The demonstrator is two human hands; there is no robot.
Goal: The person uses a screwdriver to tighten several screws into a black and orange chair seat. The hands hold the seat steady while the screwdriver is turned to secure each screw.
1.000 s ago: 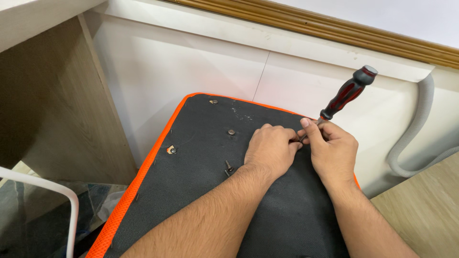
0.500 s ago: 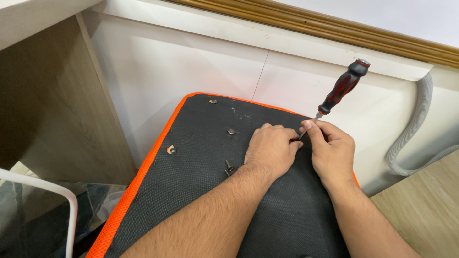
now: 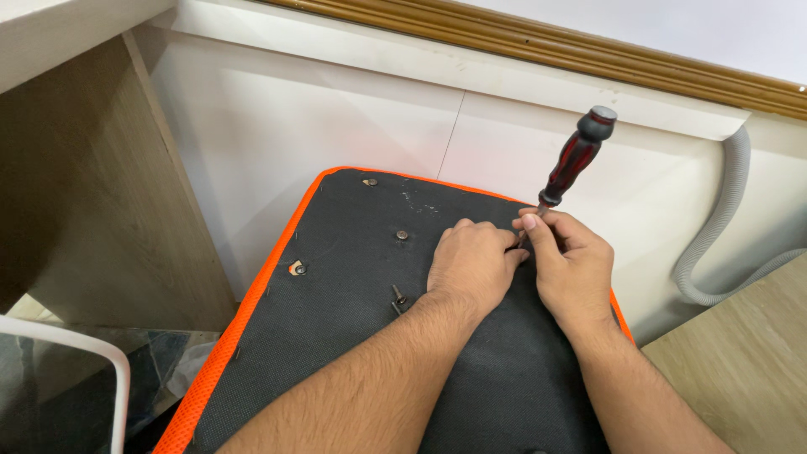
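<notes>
White wall panel (image 3: 336,126) across the back, capped by brown wooden trim (image 3: 546,50). Pale wood cabinet side (image 3: 84,185) to the left. Leaning against the wall, a black fabric-covered board (image 3: 353,353) edged with an orange rim (image 3: 252,311). Right of it, a grey ribbed hose (image 3: 723,227) curving down the wall. At lower left, a bent white tube (image 3: 84,340).

Both forearms reaching up over the board. Left hand (image 3: 472,265) knuckles-up on the fabric, fingers curled in toward the foot of the tool. Cannot tell whether pinching anything, fingertips hidden. Right hand (image 3: 572,269) just beside it, touching, thumb and fingers pressed together around the metal shaft just under the handle.

Screwdriver (image 3: 576,160) with a red and black handle, standing nearly upright, leaning slightly right, tip hidden between the two hands near the board's right upper part. Handle itself bare of any hand.

Smallest: a loose-looking bolt (image 3: 398,296) standing out of the fabric near the left wrist, a screw head (image 3: 403,235) above it, another (image 3: 370,182) by the top edge, a metal fitting (image 3: 296,268) near the left rim.

Step in hand, by the look: steadying the tip on one spot. Turning from here calls for a palm on the handle and a shaft kept square to the board.
</notes>
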